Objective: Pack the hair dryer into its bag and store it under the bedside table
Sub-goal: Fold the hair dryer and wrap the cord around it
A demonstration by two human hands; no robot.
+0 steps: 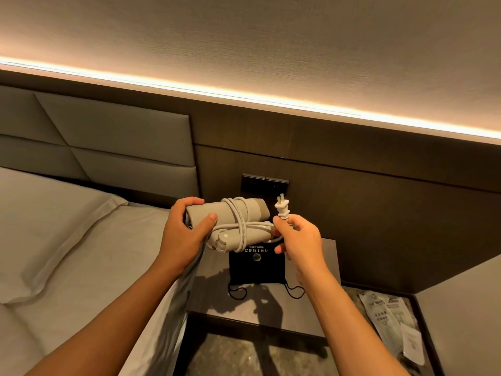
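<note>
Your left hand point(187, 229) grips the barrel end of the hair dryer point(233, 221), fingers curled over it and thumb beneath. Your right hand point(298, 237) pinches the cord just below the plug point(282, 207), prongs upward. The dryer's long axis runs left to right between your hands, cord point(238, 226) looped round it. Directly beneath and beyond lies the black bag point(257, 268), flat on the bedside table point(271, 305), drawstrings toward you. Judgement: tuck in the plug, then free your right hand, the nearer one, for the bag.
</note>
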